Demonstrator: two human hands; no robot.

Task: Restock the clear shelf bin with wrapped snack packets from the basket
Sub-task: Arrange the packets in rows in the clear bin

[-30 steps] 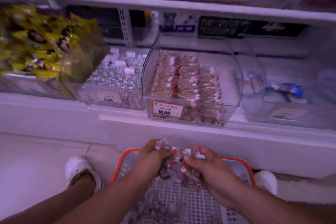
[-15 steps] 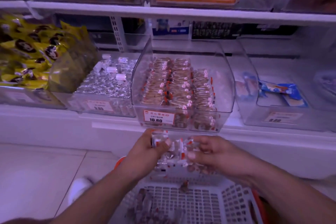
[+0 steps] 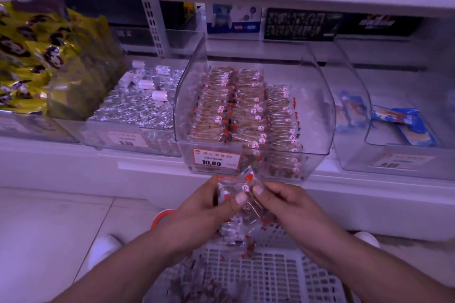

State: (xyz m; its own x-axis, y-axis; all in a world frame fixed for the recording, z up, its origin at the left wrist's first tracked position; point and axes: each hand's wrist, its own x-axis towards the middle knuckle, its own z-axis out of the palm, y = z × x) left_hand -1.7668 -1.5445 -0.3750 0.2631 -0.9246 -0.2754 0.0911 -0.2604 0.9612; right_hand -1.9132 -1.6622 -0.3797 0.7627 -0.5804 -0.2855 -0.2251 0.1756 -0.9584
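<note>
1. The left hand [image 3: 209,206] and right hand [image 3: 288,206] meet just below the shelf edge, fingers curled closed on a shared bunch of wrapped snack packets [image 3: 242,200]. Both thumbs press on top of the bunch, almost touching each other.
2. How many packets the bunch holds cannot be told: the clear crinkled wrappers overlap, and the lower ones dangle in a blur between the wrists. Red end seals and one small round white-and-red sticker are all that read clearly.
3. Under the forearms sits the basket [image 3: 270,275], white plastic lattice with an orange rim that shows only as a sliver beside the left wrist. Its lower part is cut off by the frame edge; more packets lie inside at the left, dim and indistinct.
4. Straight above the hands is the clear shelf bin [image 3: 317,106], rigid transparent plastic with curved side walls and a low front. Brown packets stand in it in three tidy rows; the strip along its right wall is bare.
5. An orange price label [image 3: 216,158] on the bin's front reads 10.80; its smaller print is illegible.
6. Left of it, a bin of silvery foil-wrapped sweets [image 3: 138,106], then glossy yellow bags [image 3: 37,56], partly cut off.
7. On the right, a bin with blue-wrapped items [image 3: 403,123], blurred through the plastic.
8. White shoe tips [image 3: 104,248] show softly on the pale tiled floor.
</note>
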